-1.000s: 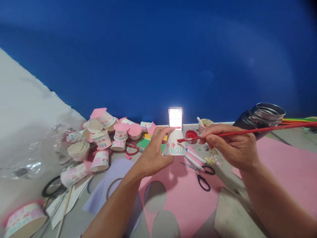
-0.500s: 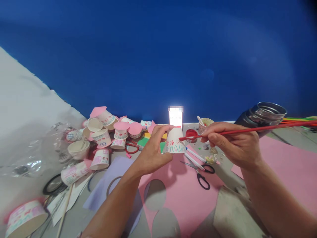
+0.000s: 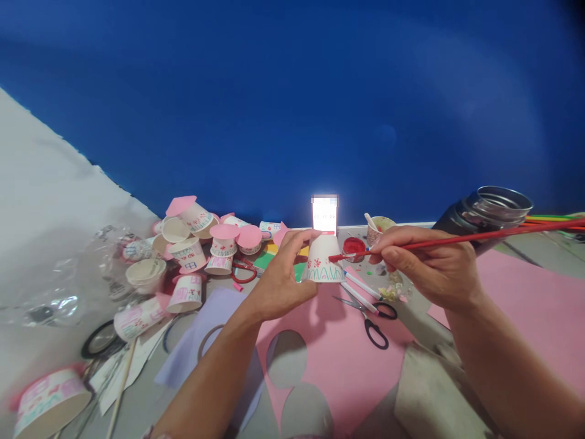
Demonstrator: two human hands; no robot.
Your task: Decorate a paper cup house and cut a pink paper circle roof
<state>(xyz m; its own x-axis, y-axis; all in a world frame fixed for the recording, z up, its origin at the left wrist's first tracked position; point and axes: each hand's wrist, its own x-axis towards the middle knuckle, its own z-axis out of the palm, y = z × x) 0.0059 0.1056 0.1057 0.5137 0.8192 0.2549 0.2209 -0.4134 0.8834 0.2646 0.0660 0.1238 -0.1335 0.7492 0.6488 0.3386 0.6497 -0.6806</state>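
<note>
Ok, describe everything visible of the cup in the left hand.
The white cup, seemingly paper, is upside down, narrow end up. Red dabs sit above a green zigzag along its wide rim. The left hand grips it by top and rim; a red paintbrush meets, or nearly meets, its right side.

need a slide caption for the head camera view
Left hand holding an upturned paper cup, right hand holding a red-handled paintbrush at its side, above pink paper.

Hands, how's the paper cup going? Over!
Left hand gripping upside-down paper cup. Right hand holding red paintbrush, tip at cup's side. Black-handled scissors on pink paper, clear of brush.
</note>
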